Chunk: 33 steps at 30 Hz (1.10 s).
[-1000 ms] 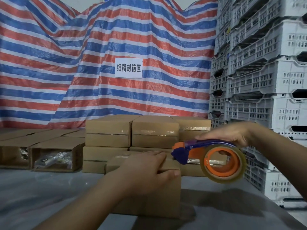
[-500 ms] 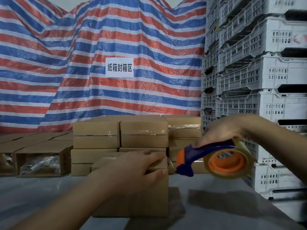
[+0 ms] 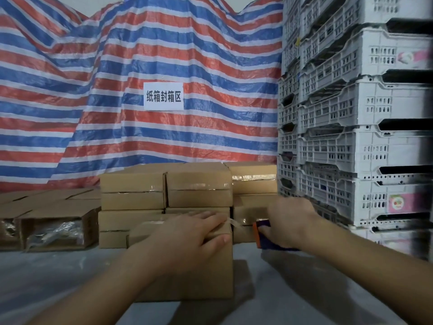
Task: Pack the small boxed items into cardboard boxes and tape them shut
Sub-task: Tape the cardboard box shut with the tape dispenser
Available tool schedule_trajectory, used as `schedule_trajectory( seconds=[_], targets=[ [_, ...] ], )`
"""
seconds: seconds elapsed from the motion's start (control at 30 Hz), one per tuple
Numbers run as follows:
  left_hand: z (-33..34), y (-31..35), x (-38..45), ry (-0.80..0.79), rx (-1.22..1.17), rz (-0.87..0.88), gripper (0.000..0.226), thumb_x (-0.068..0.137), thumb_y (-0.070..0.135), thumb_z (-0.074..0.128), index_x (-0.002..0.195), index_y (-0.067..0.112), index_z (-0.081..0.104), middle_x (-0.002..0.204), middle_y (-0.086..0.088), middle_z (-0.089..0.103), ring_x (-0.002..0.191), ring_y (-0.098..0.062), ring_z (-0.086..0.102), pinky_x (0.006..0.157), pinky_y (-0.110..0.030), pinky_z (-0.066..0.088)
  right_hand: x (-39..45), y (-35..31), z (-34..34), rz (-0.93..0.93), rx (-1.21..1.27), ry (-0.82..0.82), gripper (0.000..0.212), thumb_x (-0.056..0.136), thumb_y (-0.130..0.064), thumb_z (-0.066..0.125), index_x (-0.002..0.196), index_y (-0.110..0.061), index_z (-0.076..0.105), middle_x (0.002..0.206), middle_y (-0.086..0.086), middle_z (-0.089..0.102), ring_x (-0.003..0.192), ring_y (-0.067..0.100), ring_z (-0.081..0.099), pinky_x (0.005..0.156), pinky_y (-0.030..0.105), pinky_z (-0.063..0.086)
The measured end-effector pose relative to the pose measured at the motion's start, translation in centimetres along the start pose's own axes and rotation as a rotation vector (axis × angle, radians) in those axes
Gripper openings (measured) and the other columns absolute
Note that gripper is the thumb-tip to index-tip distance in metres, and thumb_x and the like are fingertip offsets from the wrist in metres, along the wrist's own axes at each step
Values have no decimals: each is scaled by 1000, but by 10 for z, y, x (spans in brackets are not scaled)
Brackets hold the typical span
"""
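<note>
A closed cardboard box stands on the grey table in front of me. My left hand lies over its top, fingers spread across the lid and thumb hooked over the right edge. My right hand grips the blue and orange tape dispenser, lowered just right of the box; the roll is hidden behind the hand. A short strip of clear tape runs from the box's top right corner toward the dispenser.
Stacked taped cardboard boxes stand right behind. Open boxes holding bagged items lie at the left. A tall stack of white plastic crates fills the right. A striped tarp with a paper sign hangs behind. Grey table surface at front left.
My right hand has swung the dispenser down beside the box's right edge, hiding the roll. A strip of tape now spans box and dispenser. The left hand stays on the lid.
</note>
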<state>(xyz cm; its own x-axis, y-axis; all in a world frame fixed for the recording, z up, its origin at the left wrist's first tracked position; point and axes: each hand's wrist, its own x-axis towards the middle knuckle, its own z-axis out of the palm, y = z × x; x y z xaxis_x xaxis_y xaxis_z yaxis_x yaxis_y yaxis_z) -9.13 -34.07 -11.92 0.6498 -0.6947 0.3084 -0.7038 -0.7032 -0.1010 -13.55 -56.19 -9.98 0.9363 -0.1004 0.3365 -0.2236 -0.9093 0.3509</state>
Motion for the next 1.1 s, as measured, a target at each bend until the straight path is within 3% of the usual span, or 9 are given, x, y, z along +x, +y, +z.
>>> schedule_trajectory(
  seconds=[0.17,0.33,0.43,0.53,0.6,0.67,0.77,0.97,1.1],
  targets=[
    [5,-3,2,23,-14,3,61,94,70,22,150,47,15,159,15,25,139,-10,35,106,-33,34,-20,0,55,108,164,71,46,94,-67,42,73,-25,45,77,-5,53,69,16,54,55,28,40],
    [7,-3,1,51,-7,16,61,94,70,21,150,45,17,159,15,25,140,-11,34,107,-35,34,-27,0,70,147,234,20,53,92,-73,38,102,-24,58,105,-3,66,93,16,65,63,31,41],
    [7,-3,2,61,-6,18,62,94,70,21,151,46,16,159,15,24,140,-11,33,107,-35,34,-22,1,42,175,224,3,71,91,-78,23,80,-20,61,88,-3,67,78,14,64,56,29,37],
    [9,-4,3,67,7,17,62,93,71,21,150,47,15,159,15,24,140,-11,34,106,-35,34,-6,1,4,183,460,187,73,93,-74,17,64,-20,55,70,-1,60,63,15,57,55,30,40],
    [11,-5,3,73,13,15,62,93,72,20,149,48,14,159,15,24,139,-11,35,106,-35,35,9,-4,-18,105,913,216,62,96,-70,22,77,-26,61,88,1,68,81,14,61,70,34,46],
    [12,-5,4,80,21,18,63,92,73,18,149,48,15,158,15,25,139,-12,36,105,-36,36,24,-17,-33,48,1351,104,60,97,-69,26,123,-29,63,133,0,62,120,15,56,103,39,43],
    [13,-5,4,89,26,10,63,91,74,18,149,48,15,158,16,26,138,-12,36,103,-36,37,43,-47,-42,51,1554,48,65,100,-64,26,151,-26,40,155,-2,42,141,18,39,120,44,27],
    [17,-7,5,109,3,27,64,90,74,16,146,45,19,154,13,34,136,-13,39,104,-37,36,52,-87,-26,148,1743,2,54,104,-52,26,146,-26,47,150,-2,47,136,18,41,102,35,29],
    [21,-9,7,149,5,29,62,89,75,18,142,43,27,146,13,44,129,-12,46,98,-36,40,48,-93,-6,197,1915,-4,48,106,-48,27,125,-20,60,137,2,56,127,18,48,95,32,31]
  ],
)
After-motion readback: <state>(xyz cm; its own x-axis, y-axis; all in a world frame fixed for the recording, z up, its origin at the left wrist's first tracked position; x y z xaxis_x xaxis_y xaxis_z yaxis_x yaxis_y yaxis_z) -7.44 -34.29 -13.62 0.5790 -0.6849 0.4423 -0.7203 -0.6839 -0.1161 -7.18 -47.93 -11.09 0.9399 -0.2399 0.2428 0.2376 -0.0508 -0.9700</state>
